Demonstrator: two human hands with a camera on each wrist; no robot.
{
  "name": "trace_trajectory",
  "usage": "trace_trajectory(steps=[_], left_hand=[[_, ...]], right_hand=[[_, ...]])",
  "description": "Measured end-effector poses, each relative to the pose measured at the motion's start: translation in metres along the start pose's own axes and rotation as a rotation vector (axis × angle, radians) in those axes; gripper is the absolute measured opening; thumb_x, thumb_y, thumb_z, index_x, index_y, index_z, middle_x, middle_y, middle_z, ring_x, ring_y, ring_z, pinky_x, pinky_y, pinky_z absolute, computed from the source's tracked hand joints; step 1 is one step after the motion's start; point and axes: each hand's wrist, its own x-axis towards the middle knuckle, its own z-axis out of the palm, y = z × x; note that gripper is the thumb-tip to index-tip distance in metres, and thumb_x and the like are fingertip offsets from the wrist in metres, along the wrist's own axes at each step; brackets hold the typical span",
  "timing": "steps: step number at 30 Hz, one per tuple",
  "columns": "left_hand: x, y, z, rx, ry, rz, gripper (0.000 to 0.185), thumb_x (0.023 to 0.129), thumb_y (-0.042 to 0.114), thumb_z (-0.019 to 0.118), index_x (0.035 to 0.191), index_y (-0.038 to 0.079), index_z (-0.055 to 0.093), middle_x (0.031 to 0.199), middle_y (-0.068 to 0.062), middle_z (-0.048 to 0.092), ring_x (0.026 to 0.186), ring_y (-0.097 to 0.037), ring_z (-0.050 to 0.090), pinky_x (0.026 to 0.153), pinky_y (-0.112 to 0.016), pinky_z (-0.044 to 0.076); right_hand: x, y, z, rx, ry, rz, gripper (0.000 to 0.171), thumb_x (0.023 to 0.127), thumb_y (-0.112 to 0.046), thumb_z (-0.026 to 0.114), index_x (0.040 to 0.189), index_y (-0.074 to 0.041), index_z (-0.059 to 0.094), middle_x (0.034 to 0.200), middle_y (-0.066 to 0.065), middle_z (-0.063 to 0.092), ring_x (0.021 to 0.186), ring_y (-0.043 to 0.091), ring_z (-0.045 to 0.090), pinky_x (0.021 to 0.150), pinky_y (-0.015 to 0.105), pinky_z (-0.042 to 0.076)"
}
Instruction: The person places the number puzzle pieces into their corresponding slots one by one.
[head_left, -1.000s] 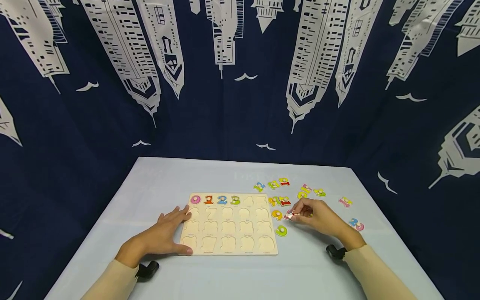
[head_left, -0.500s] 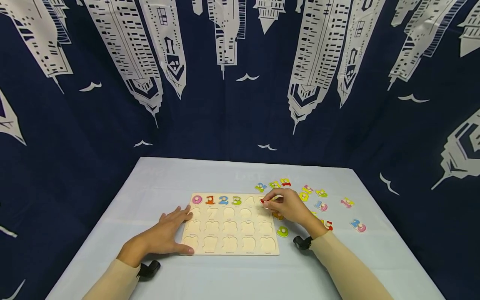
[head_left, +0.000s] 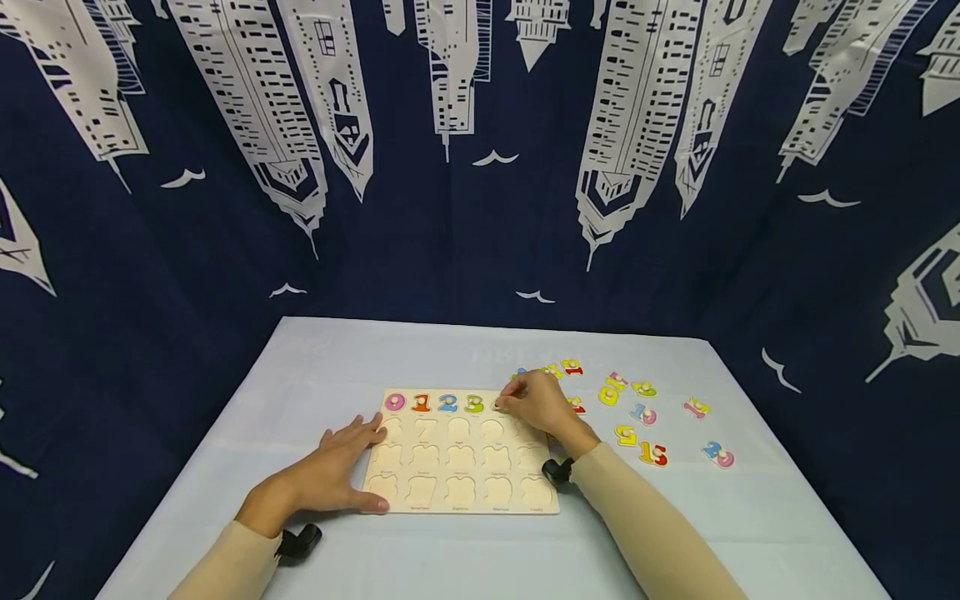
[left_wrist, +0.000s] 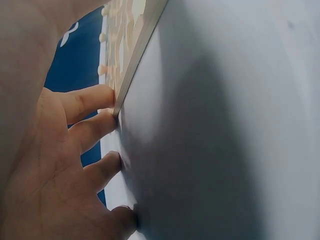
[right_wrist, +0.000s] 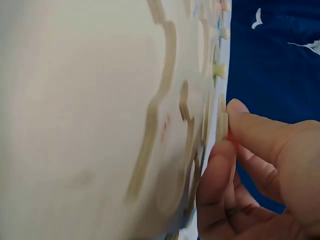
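A wooden number puzzle board lies on the white table. In its top row sit a pink 0, an orange 1, a blue 2 and a green 3. My left hand rests with spread fingers along the board's left edge, thumb at the near corner. Thumb and fingers of my right hand pinch a number puzzle piece over the top row, just right of the 3. Its wooden edge shows in the right wrist view; its face is mostly hidden by the fingers.
Loose number pieces lie right of the board, among them a yellow 5, a 15 and a 20. Several more lie behind the right hand, partly covered. A dark blue cloth with printed buildings hangs beyond the table.
My right hand has carried the pinched piece leftward from the loose pieces to the board's top row, beside the 3. The left hand has stayed on the board's left edge.
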Motion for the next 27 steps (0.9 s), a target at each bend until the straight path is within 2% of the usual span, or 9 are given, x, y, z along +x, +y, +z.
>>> trace_trajectory(steps=[5,10,15,20,23,27], left_hand=[[0.002,-0.001,-0.001,-0.003,0.001,0.002,0.124,0.080,0.059,0.105,0.175,0.003,0.048,0.194,-0.017,0.030,0.179,-0.057,0.024,0.136,-0.093,0.016],[0.001,-0.001,0.000,-0.005,-0.005,-0.007,0.124,0.079,0.060,0.105,0.174,0.003,0.049,0.194,-0.017,0.029,0.179,-0.057,0.023,0.136,-0.093,0.015],[0.000,-0.002,-0.001,0.003,0.002,-0.002,0.122,0.079,0.060,0.105,0.173,0.003,0.051,0.194,-0.018,0.030,0.178,-0.058,0.024,0.135,-0.094,0.015],[0.000,-0.001,0.000,0.008,0.008,0.008,0.120,0.079,0.059,0.105,0.172,0.004,0.052,0.193,-0.018,0.031,0.178,-0.058,0.025,0.134,-0.094,0.017],[-0.001,-0.001,0.001,0.000,0.010,0.009,0.120,0.079,0.059,0.105,0.172,0.004,0.052,0.193,-0.018,0.031,0.178,-0.058,0.026,0.134,-0.094,0.017],[-0.001,-0.001,0.002,0.000,0.006,0.001,0.121,0.079,0.059,0.105,0.172,0.004,0.052,0.194,-0.018,0.031,0.178,-0.057,0.025,0.135,-0.094,0.016]], right_hand=[[0.006,-0.001,0.005,-0.056,-0.004,0.013,0.014,0.097,-0.014,0.096,0.086,-0.012,0.088,0.091,0.001,0.088,0.078,0.009,0.068,0.067,0.023,0.052],[0.006,-0.005,0.004,-0.080,-0.031,0.029,0.009,0.098,-0.009,0.094,0.090,-0.012,0.091,0.093,0.001,0.088,0.078,0.008,0.070,0.068,0.022,0.055],[0.005,-0.008,0.004,-0.129,-0.014,0.002,0.007,0.095,-0.008,0.097,0.091,-0.010,0.091,0.095,0.004,0.082,0.079,0.010,0.067,0.067,0.023,0.056],[0.004,-0.009,0.002,-0.133,-0.019,0.004,0.007,0.094,-0.008,0.098,0.094,-0.009,0.090,0.100,0.005,0.081,0.085,0.012,0.070,0.073,0.025,0.060],[0.000,-0.007,-0.005,-0.113,-0.039,0.013,0.010,0.095,-0.009,0.097,0.103,-0.008,0.091,0.107,0.007,0.084,0.095,0.018,0.076,0.082,0.034,0.066],[-0.009,0.003,-0.022,-0.100,-0.068,0.015,0.018,0.098,-0.013,0.094,0.115,-0.008,0.090,0.118,0.009,0.084,0.102,0.021,0.075,0.089,0.037,0.066]])
